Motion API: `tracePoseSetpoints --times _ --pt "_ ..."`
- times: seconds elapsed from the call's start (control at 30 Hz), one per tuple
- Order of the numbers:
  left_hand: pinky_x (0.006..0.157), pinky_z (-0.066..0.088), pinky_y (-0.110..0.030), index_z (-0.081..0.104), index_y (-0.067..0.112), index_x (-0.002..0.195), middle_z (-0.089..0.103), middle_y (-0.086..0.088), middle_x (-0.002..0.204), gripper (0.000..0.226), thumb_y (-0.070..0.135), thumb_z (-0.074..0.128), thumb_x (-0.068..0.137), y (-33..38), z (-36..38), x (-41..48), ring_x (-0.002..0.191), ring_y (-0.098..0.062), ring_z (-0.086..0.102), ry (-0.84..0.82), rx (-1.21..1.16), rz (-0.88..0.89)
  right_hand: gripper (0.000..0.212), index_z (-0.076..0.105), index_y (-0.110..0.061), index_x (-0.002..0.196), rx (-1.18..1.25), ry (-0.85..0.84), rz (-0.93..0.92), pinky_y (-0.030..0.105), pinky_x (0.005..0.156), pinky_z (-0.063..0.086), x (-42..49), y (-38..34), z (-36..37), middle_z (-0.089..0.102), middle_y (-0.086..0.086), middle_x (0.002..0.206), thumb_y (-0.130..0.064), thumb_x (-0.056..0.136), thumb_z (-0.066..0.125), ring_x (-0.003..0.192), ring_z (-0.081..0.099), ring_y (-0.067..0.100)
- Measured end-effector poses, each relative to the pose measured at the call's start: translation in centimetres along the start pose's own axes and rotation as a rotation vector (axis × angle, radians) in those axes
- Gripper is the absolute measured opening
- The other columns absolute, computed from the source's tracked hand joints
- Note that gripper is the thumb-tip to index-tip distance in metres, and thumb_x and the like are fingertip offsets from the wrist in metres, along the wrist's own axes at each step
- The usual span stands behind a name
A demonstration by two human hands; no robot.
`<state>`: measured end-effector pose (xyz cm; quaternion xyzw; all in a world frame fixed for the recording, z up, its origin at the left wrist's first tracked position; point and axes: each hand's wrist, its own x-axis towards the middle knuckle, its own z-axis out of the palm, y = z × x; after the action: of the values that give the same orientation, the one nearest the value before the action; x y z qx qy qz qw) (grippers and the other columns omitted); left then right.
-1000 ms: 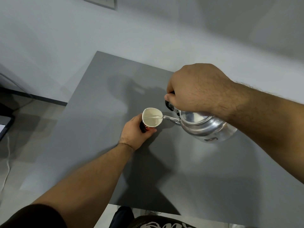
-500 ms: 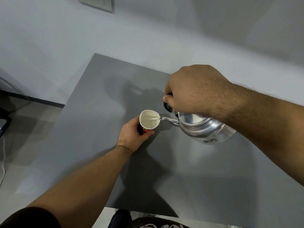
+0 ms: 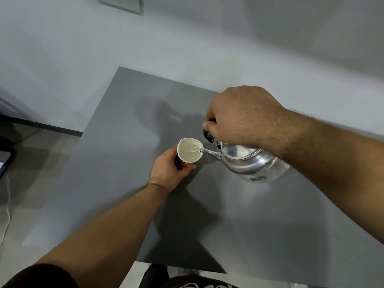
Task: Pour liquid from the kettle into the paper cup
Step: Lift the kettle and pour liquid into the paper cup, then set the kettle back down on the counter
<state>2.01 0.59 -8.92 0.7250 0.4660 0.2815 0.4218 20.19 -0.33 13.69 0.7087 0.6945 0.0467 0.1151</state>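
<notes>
**Pouring under way, cup nearly served**

Pouring from near to far, as seen from the desk's (image 3: 128, 204) near edge. Nearest, left hand (image 3: 168, 173) wrapped around the paper cup (image 3: 190, 152), steadying it toward the desk's left edge, about midway back. Cup judged light, thin-walled, easily crushed or tipped; best held low around the wall, gently. Pale liquid already inside, a thin stream entering from the spout. Just beside it, metal kettle (image 3: 251, 165) tilted, lifted off the desk, spout tip at the cup's rim. Judged stiff, heavier, possibly hot; rightly gripped by its black handle, right hand (image 3: 243, 115) clenched over it. Beyond, bare desk, wall, a socket plate (image 3: 122, 4). Nothing blocking.
</notes>
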Motion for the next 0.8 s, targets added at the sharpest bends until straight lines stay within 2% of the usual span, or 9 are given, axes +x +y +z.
tracePoseSetpoints --times 0.07,0.17,0.23,0.33,0.4,0.53,0.6,0.7,0.8 --pt "0.084 0.047 -0.016 0.067 0.033 0.121 0.068 0.018 0.105 0.058 0.050 0.084 0.068 0.1 -0.1 0.0 0.093 -0.004 0.061 -0.001 -0.004 -0.004 0.037 0.072 -0.030 0.065 0.044 -0.030 0.008 0.038 0.056 0.059 -0.5 -0.3 -1.4 0.060 -0.008 0.053 -0.057 0.083 0.053 0.048 0.054 0.017" --pt "0.086 0.050 -0.024 0.067 0.032 0.122 0.072 0.011 0.110 0.059 0.050 0.084 0.068 0.2 -0.1 0.0 0.096 -0.010 0.064 -0.013 -0.005 -0.021 0.034 0.078 -0.033 0.080 0.143 -0.060 -0.004 0.025 0.051 0.040 -1.9 0.3 -2.9 0.063 -0.011 0.059 -0.053 0.092 0.054 0.056 0.055 0.009" --pt "0.086 0.053 -0.028 0.068 0.031 0.120 0.073 0.009 0.110 0.057 0.048 0.084 0.068 0.3 -0.1 0.0 0.098 -0.014 0.067 -0.013 -0.007 -0.020 0.029 0.080 -0.034 0.091 0.233 -0.119 0.011 0.030 0.057 0.046 -2.7 1.4 -3.3 0.072 -0.010 0.073 -0.051 0.096 0.057 0.069 0.063 0.012" --pt "0.085 0.054 -0.031 0.068 0.031 0.117 0.074 0.007 0.109 0.054 0.047 0.086 0.069 0.3 -0.2 0.0 0.099 -0.017 0.068 -0.018 0.003 -0.031 0.024 0.081 -0.033 0.096 0.411 -0.160 0.044 0.042 0.080 0.059 -3.4 3.6 -2.4 0.079 -0.008 0.085 -0.047 0.098 0.062 0.084 0.070 0.017" --pt "0.085 0.054 -0.030 0.068 0.031 0.118 0.074 0.007 0.108 0.054 0.046 0.087 0.069 0.4 -0.2 0.1 0.098 -0.016 0.069 -0.020 0.001 -0.039 0.018 0.083 -0.033 0.094 0.559 -0.155 0.095 0.039 0.081 0.060 -3.6 5.1 -1.3 0.080 -0.011 0.083 -0.043 0.096 0.067 0.081 0.072 0.009" --pt "0.085 0.057 -0.034 0.069 0.031 0.115 0.076 0.007 0.106 0.054 0.045 0.089 0.066 0.4 -0.2 0.0 0.095 -0.015 0.071 -0.024 -0.025 -0.071 0.013 0.081 -0.036 0.089 0.780 -0.096 0.183 0.026 0.066 0.052 -3.4 8.0 1.8 0.078 -0.025 0.080 -0.043 0.094 0.070 0.072 0.072 -0.002" --pt "0.084 0.058 -0.035 0.068 0.038 0.111 0.077 0.011 0.102 0.052 0.048 0.087 0.064 0.2 -0.1 0.0 0.093 -0.010 0.072 -0.033 -0.063 -0.081 0.015 0.079 -0.038 0.090 0.833 -0.016 0.225 0.023 0.065 0.052 -2.9 9.3 3.5 0.079 -0.022 0.079 -0.048 0.093 0.069 0.071 0.074 0.002" --pt "0.086 0.058 -0.035 0.067 0.043 0.110 0.077 0.014 0.103 0.053 0.052 0.086 0.062 0.0 -0.1 -0.1 0.096 -0.007 0.072 -0.045 -0.110 -0.097 0.015 0.078 -0.037 0.089 0.916 0.076 0.251 0.006 0.054 0.043 -2.0 10.3 5.2 0.078 -0.019 0.074 -0.047 0.094 0.069 0.057 0.069 0.002" --pt "0.088 0.058 -0.034 0.068 0.044 0.109 0.076 0.016 0.104 0.054 0.055 0.086 0.060 -0.3 0.0 -0.1 0.098 -0.002 0.071 -0.037 -0.128 -0.098 0.016 0.079 -0.032 0.085 0.985 0.140 0.275 0.004 0.052 0.040 -0.7 11.0 6.3 0.074 -0.021 0.066 -0.041 0.097 0.071 0.051 0.062 -0.002"
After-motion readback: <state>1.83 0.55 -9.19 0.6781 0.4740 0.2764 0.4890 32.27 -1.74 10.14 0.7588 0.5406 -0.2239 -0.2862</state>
